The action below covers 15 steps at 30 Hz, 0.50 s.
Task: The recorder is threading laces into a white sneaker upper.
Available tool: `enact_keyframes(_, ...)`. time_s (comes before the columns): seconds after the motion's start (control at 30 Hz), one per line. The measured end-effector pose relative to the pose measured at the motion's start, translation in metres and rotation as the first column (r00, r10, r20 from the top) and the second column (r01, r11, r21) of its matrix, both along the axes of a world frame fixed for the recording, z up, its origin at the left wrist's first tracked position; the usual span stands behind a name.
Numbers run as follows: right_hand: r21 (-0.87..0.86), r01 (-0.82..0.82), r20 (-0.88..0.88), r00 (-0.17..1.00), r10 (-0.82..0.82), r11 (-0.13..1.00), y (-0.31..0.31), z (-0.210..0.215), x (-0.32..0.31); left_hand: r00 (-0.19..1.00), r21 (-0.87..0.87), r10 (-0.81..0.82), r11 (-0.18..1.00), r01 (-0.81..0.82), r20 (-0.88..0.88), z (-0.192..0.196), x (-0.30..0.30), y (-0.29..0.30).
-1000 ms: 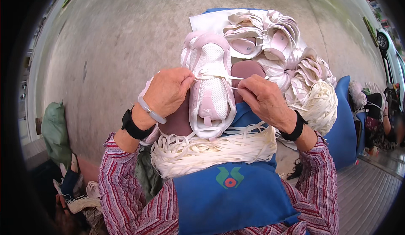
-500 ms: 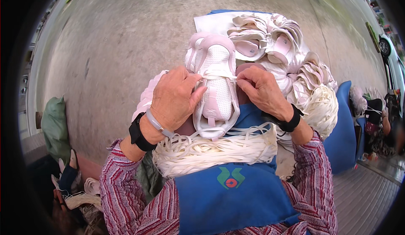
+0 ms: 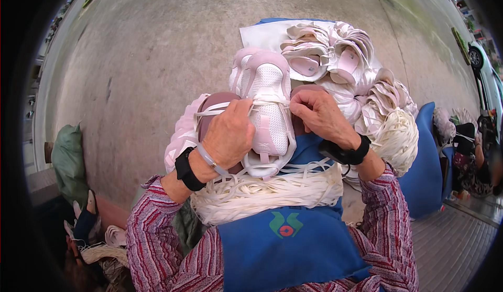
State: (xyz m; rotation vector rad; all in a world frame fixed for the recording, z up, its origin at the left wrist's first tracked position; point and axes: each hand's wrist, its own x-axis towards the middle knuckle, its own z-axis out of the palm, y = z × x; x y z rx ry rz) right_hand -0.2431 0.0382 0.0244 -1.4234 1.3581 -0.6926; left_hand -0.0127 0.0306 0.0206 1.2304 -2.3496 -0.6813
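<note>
A pale pink and white shoe upper (image 3: 267,108) stands upright in front of me over my lap. My left hand (image 3: 230,134) grips its left side with a white lace running over the fingers. My right hand (image 3: 319,116) pinches the white lace (image 3: 272,102) at the shoe's right edge. A bundle of white laces (image 3: 262,192) lies across my blue apron (image 3: 288,245) just below the shoe. Both wrists carry black bands.
A heap of pale pink shoe uppers (image 3: 340,66) sits behind the shoe on a blue bag. More white laces (image 3: 393,134) hang at the right beside a blue cushion (image 3: 427,171). A green sack (image 3: 68,161) lies left on the concrete floor (image 3: 146,56). Another person (image 3: 471,155) sits far right.
Both hands have shifted along the shoe: the left now wraps its left side lower down, the right has pulled the lace across to the right edge. The shoe is raised slightly.
</note>
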Motion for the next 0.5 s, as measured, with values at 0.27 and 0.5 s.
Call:
enact_keyframes(0.27, -0.301, 0.001, -0.247, 0.966, -0.079, 0.954, 0.004, -0.003, 0.004, 0.990, -0.007, -0.098, 0.995, 0.099, 0.104, 0.019, -0.012, -0.009)
enact_keyframes(0.5, -0.318, -0.158, -0.554, 0.831, -0.048, 0.935, 0.026, 0.005, 0.025, 0.944, -0.135, -0.101, 0.979, 0.150, 0.315, 0.022, -0.015, -0.017)
